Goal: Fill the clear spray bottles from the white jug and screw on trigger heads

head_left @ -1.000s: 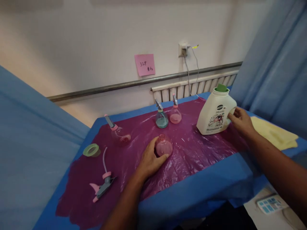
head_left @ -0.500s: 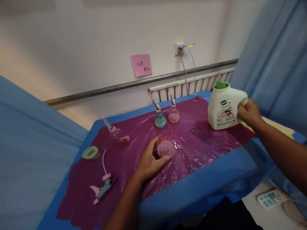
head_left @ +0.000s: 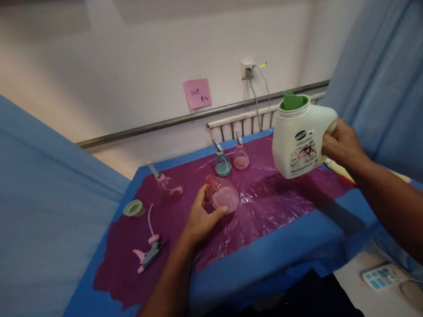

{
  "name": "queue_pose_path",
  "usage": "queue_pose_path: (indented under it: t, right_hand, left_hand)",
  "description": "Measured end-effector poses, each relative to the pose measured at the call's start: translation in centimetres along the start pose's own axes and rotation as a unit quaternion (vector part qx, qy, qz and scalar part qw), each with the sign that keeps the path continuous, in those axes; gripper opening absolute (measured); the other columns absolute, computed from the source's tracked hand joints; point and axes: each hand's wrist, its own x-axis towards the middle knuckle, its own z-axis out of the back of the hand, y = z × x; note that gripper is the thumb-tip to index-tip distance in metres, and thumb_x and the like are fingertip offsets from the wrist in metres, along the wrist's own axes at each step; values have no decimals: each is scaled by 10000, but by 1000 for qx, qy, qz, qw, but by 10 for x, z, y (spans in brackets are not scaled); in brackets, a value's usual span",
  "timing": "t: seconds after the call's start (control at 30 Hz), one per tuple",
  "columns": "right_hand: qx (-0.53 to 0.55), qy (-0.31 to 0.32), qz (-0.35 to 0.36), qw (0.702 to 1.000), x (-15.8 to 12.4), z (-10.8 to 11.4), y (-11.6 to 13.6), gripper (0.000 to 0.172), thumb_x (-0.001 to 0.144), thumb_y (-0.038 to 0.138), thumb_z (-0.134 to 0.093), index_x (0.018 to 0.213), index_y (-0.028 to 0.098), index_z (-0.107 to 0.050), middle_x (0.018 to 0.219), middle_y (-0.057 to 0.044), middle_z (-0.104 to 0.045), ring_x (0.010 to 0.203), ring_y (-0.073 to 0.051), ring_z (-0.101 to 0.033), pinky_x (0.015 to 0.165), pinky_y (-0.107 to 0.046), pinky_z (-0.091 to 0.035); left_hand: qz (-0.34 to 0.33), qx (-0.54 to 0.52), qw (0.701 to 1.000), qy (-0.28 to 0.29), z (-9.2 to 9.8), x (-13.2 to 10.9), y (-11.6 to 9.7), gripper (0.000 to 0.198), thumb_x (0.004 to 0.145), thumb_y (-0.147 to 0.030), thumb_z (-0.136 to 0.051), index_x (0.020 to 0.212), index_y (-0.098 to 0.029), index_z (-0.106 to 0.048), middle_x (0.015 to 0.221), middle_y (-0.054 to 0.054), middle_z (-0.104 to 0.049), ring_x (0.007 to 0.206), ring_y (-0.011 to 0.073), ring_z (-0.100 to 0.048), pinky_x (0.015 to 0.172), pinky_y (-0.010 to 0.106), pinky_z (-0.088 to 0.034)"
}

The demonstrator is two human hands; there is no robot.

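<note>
My left hand (head_left: 200, 216) is closed around a small pink open-necked bottle (head_left: 222, 194), lifted slightly and tilted off the magenta plastic sheet (head_left: 264, 207). My right hand (head_left: 343, 144) grips the handle of a white detergent jug (head_left: 297, 138) with an open green spout, held in the air above the sheet's right side and leaning left. A detached pink and grey spray head with its tube (head_left: 149, 250) lies on the sheet at the left.
Three spray bottles stand on the sheet: a pink one (head_left: 165, 184) at left, a teal one (head_left: 222, 161) and a pink one (head_left: 240, 156) at the back. A green tape roll (head_left: 134, 208) lies left. Blue cloth covers the table (head_left: 280, 251); a yellow cloth (head_left: 337, 167) lies right.
My right hand took hold of the jug's handle and raised it off the table toward the middle. My left hand has lifted and tilted the small pink bottle.
</note>
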Motion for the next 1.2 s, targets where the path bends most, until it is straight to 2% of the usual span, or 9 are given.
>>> queue_pose_path:
  t: [0.13,0.3,0.43,0.67,0.9,1.1,1.2]
  right_hand:
    - [42,57,-2,998,-17,-17,24,213,1070,205,-650,1248,141,-749,1204,-157,-827,985,-214,-648,878,-359,-475]
    - [27,110,50,992,-31,-37,32,92,1056,183,-667,1131,203,-716,1075,-121,-787,925,-239,-627,848,-381,-423]
    - [4,132,104,986,-30,-40,38,86,1082,180,-647,1131,216,-708,1064,-141,-780,922,-255,-629,854,-412,-389]
    - [-58,165,173,969,-21,-43,49,43,1099,212,-676,1069,216,-706,1049,-150,-785,884,-244,-599,818,-421,-323]
    - [-147,182,181,955,-23,-47,65,117,1082,300,-706,1085,190,-745,1102,-168,-821,917,-266,-647,776,-390,-251]
    - [-197,205,191,940,-30,-45,84,305,1091,418,-613,1178,173,-773,1204,-218,-844,1006,-325,-710,722,-395,-210]
    - [-210,211,197,934,-32,-45,91,343,1090,438,-596,1209,177,-784,1212,-210,-849,1026,-331,-724,714,-395,-220]
  left_hand:
    - [18,-8,1000,-1,11,-2,9,1002,781,-468,-999,1667,-243,-590,1640,162,-750,1488,398,-762,1282,538,-614]
    - [32,9,999,-31,24,-17,19,1005,800,-459,-982,1685,-230,-563,1684,186,-713,1539,412,-729,1339,583,-567]
    - [42,49,995,-73,30,-28,8,991,812,-413,-936,1711,-262,-547,1731,162,-669,1571,402,-698,1343,575,-557]
    - [12,178,976,-124,33,-33,-22,920,825,-356,-929,1685,-326,-603,1754,113,-643,1671,420,-585,1429,595,-438]
    - [-27,259,959,-108,40,-28,-44,877,889,-446,-898,1682,-295,-555,1706,143,-665,1592,420,-661,1371,620,-513]
    - [-104,353,926,-80,57,-28,-56,748,951,-430,-863,1621,-278,-566,1649,151,-686,1523,409,-707,1291,617,-595]
    - [-141,391,908,-55,65,-29,-55,687,1008,-415,-826,1623,-278,-553,1631,154,-682,1497,399,-719,1259,618,-622]
